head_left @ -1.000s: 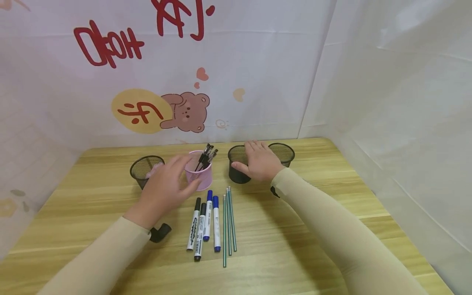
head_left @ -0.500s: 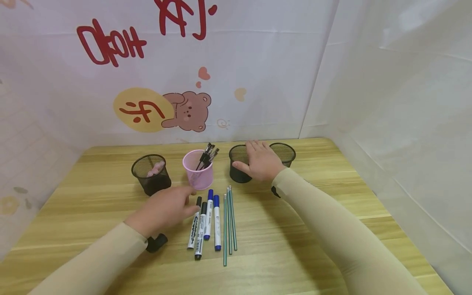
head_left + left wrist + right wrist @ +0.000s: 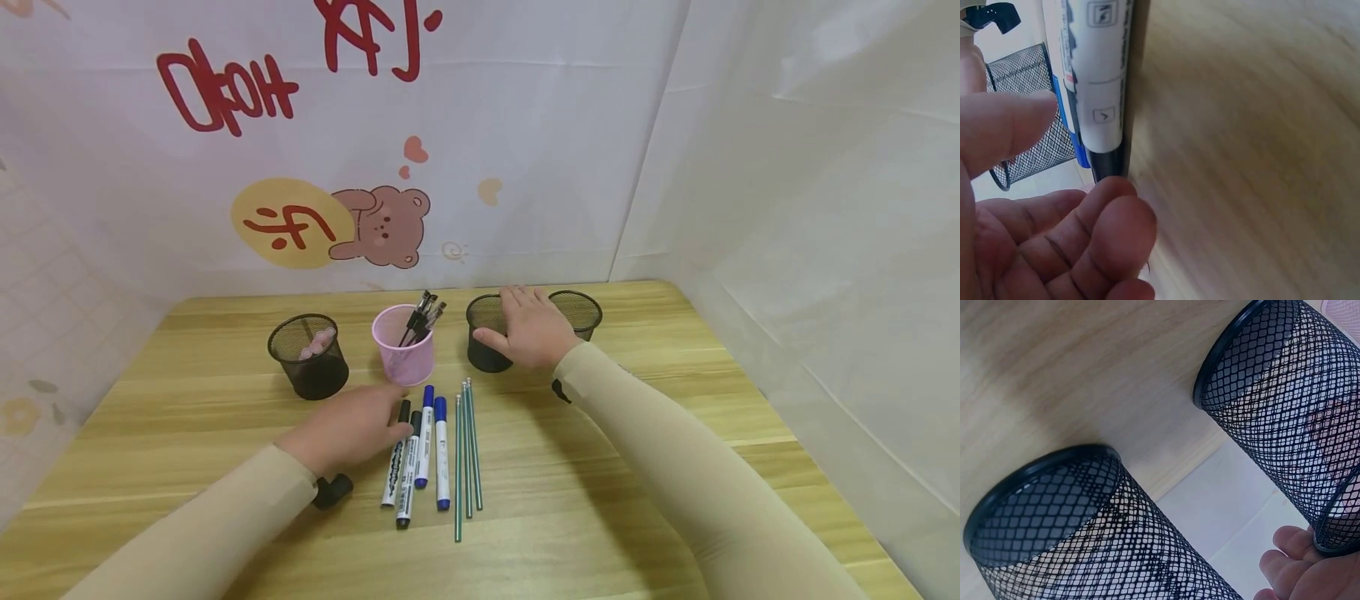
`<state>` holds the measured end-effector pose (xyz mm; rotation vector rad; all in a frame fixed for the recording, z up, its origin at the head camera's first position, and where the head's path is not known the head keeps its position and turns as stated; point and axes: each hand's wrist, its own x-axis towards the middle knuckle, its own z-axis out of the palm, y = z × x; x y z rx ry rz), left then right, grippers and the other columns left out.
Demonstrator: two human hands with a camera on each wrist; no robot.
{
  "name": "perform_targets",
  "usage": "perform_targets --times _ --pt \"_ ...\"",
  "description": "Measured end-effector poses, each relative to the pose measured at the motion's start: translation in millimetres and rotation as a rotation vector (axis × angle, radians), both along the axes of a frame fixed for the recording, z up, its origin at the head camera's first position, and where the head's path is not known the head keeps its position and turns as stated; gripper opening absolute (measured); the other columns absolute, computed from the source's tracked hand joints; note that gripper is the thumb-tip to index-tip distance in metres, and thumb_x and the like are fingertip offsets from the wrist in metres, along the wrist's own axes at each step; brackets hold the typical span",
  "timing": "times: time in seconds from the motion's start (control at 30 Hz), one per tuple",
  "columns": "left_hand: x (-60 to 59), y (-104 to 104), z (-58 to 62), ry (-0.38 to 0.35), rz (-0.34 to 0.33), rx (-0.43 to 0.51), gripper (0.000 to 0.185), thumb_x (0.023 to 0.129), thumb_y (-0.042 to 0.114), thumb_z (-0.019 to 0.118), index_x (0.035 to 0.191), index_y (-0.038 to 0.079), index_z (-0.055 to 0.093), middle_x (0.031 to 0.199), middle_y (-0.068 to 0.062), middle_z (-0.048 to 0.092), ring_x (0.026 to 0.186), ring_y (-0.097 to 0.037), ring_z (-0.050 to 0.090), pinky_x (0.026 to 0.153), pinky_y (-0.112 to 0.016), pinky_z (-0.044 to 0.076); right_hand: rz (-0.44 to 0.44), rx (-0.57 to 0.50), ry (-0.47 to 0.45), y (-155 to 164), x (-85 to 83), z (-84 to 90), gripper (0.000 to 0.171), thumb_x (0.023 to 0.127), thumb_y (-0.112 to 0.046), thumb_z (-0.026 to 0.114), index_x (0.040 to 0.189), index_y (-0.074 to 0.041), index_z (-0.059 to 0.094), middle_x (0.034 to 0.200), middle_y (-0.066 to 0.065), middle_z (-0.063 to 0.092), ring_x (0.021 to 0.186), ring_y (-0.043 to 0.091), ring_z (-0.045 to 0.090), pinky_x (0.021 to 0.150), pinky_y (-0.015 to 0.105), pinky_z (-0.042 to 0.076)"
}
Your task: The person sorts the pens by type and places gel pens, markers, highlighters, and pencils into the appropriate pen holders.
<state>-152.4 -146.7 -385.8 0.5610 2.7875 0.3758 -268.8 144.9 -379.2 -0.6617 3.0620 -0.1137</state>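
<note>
The left grip [image 3: 348,432] covers a bit of the left marker [image 3: 393,475], whose print is too small to read from the head view. The right grip [image 3: 534,329] hides part of one cup [image 3: 487,357] and some of the right cup [image 3: 581,310]. The sleeves [image 3: 217,521] run off the bottom, the red writing [image 3: 412,42] off the top.

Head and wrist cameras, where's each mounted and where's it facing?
Head: worn there, facing forward and down at the table; left hand, right hand, sleeves show.
Left wrist: worn there, facing a marker; both hands partly show.
Right wrist: worn there, facing two black mesh cups; right hand shows.
Head and right wrist share both cups.
</note>
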Motion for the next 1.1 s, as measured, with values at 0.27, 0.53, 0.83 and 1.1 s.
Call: perform_targets --times 0.27,0.53,0.83,1.1 --pt "2.3 1.5 -1.8 -0.02 0.0 -0.001 0.065 0.101 0.038 0.07 0.155 0.007 0.05 0.145 -0.014 0.065 0.13 -0.034 0.065 0.111 -0.056 0.051 -0.003 -0.012 -0.002 -0.7 0.8 -0.1 0.102 0.101 -0.078 0.035 0.165 0.0 0.024 0.171 0.02 0.03 0.161 0.038 0.026 0.134 0.053 0.015" --pt "-0.4 0.8 -8.0 -0.017 -0.01 -0.008 0.057 0.101 0.035 0.07 0.148 0.007 0.054 0.134 -0.011 0.069 0.118 -0.026 0.069 0.107 -0.054 0.054 0.0 -0.018 0.006 -0.5 1.2 0.5 0.102 0.101 -0.078 0.035 0.165 0.001 0.026 0.171 0.02 0.032 0.161 0.038 0.027 0.134 0.054 0.016" --pt "-3.8 3.1 -10.4 -0.021 0.002 -0.02 0.061 0.101 0.033 0.068 0.152 0.005 0.051 0.137 -0.014 0.068 0.115 -0.025 0.067 0.107 -0.054 0.054 0.006 -0.005 0.016 0.2 0.3 -0.4 0.102 0.101 -0.078 0.034 0.164 0.002 0.025 0.171 0.02 0.032 0.16 0.038 0.027 0.134 0.054 0.016" --pt "-5.6 4.9 -8.2 -0.051 0.047 -0.009 0.062 0.098 0.028 0.07 0.151 0.004 0.052 0.112 -0.008 0.07 0.089 -0.021 0.062 0.09 -0.048 0.059 0.004 -0.008 0.011 0.7 -0.3 -0.9 0.102 0.101 -0.078 0.034 0.165 0.001 0.024 0.171 0.021 0.031 0.161 0.037 0.026 0.134 0.054 0.016"
